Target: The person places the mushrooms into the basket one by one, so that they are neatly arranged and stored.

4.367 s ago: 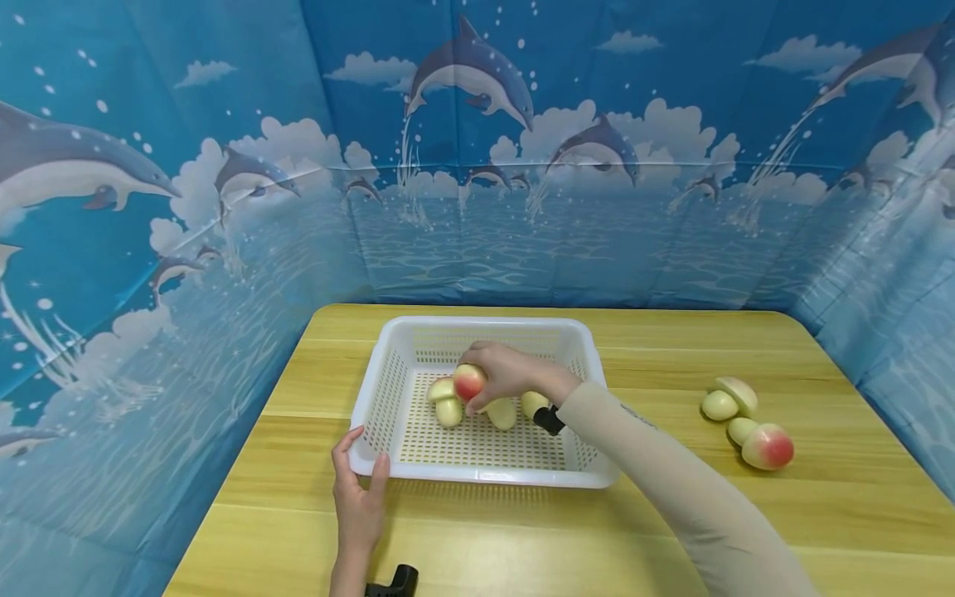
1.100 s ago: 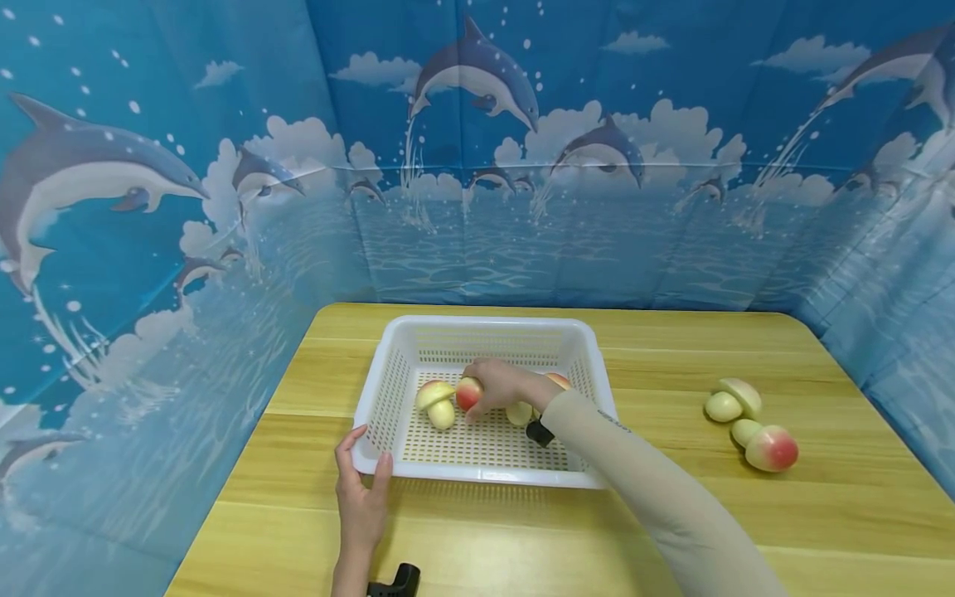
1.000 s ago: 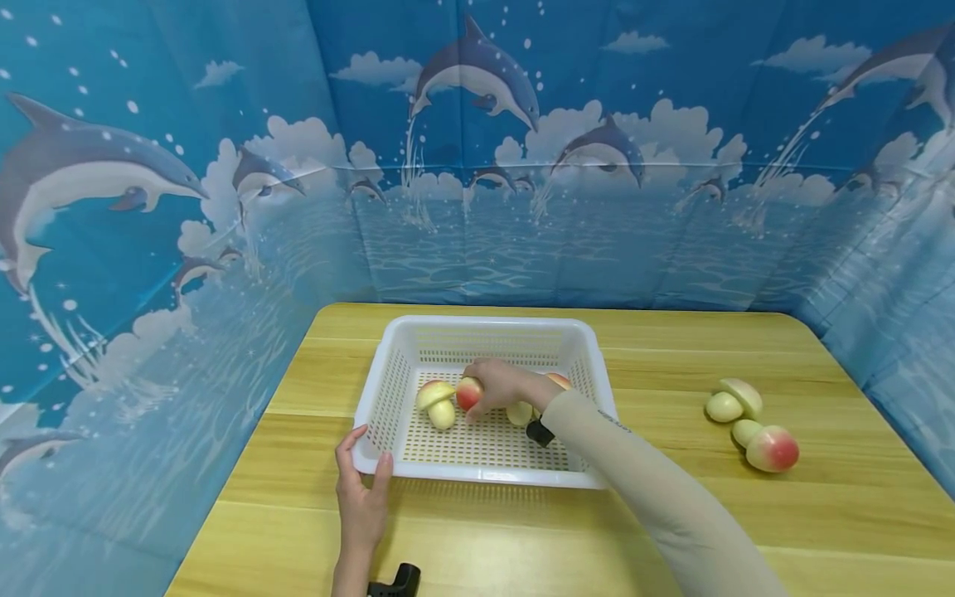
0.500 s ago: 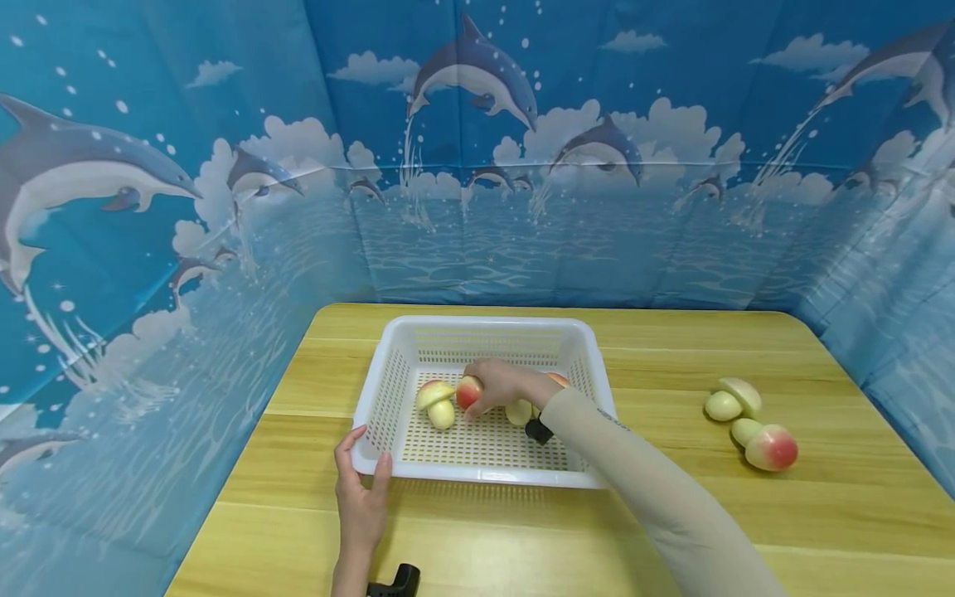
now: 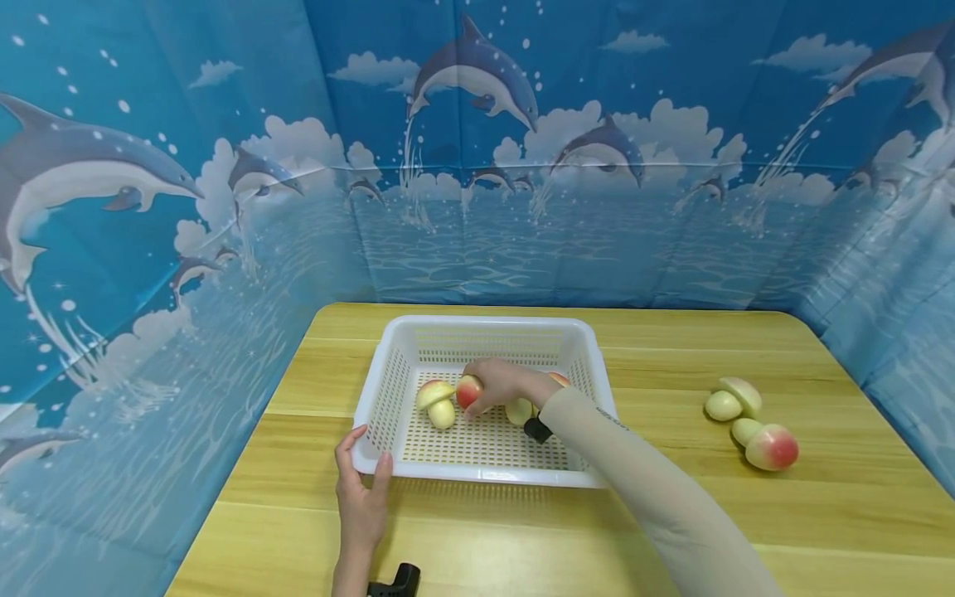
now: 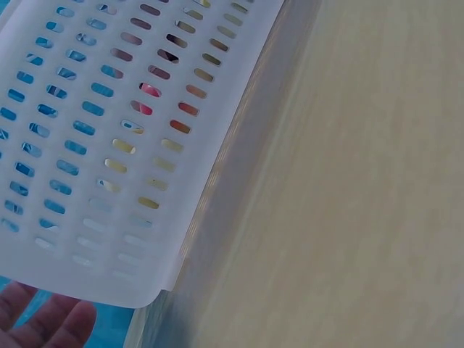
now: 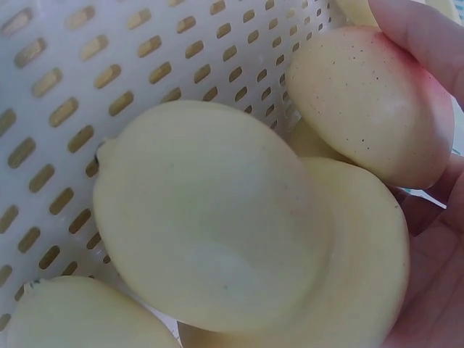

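In the head view a white perforated plastic basket (image 5: 481, 475) sits on the table with several toy mushrooms in it. My left hand (image 5: 361, 497) grips its near left corner, thumb on the front wall and fingers round the side. My right hand (image 5: 500, 388) reaches inside and holds a red-tipped mushroom (image 5: 468, 393), thumb and fingers on its cap, also clear in the right wrist view (image 7: 370, 105); its stem is mostly hidden. Left of it lies another mushroom (image 5: 440, 405). Under my wrist a pale mushroom (image 7: 210, 217) lies close by, partly hidden from above.
Two more toy mushrooms lie on the wooden table (image 5: 671, 514) at the right, one pale (image 5: 734, 400) and one with a red cap (image 5: 768, 446). A blue dolphin-print curtain (image 5: 477, 232) encloses the table at the back and sides.
Over the last few seconds my right hand has lowered the red-tipped mushroom slightly into the basket, and the left mushroom has shifted left. Within the last second almost nothing moves.
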Action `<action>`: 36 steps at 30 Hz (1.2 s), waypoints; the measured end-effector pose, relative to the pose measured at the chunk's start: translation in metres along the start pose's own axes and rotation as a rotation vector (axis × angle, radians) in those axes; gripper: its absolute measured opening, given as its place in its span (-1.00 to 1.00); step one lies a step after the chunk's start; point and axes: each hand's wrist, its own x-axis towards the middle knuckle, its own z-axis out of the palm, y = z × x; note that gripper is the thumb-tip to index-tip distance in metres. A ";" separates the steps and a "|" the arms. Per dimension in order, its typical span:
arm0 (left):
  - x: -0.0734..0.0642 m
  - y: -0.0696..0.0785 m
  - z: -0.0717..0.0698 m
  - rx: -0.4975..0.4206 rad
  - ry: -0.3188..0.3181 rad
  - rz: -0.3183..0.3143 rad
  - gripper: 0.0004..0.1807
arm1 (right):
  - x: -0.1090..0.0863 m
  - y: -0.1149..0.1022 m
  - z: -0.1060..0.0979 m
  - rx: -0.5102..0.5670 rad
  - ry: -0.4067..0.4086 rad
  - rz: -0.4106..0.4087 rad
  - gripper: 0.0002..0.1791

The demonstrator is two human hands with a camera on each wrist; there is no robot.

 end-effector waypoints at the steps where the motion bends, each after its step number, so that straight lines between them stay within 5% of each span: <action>1: 0.000 0.000 0.000 0.002 0.001 -0.003 -0.46 | 0.000 0.000 0.000 0.001 0.001 0.000 -0.42; 19: 0.000 -0.001 0.000 -0.001 0.000 -0.011 -0.45 | 0.000 -0.003 -0.001 -0.011 -0.005 -0.001 -0.21; 36: 0.000 0.000 -0.001 -0.012 -0.004 0.006 -0.45 | -0.025 -0.011 -0.024 -0.055 0.010 0.016 -0.12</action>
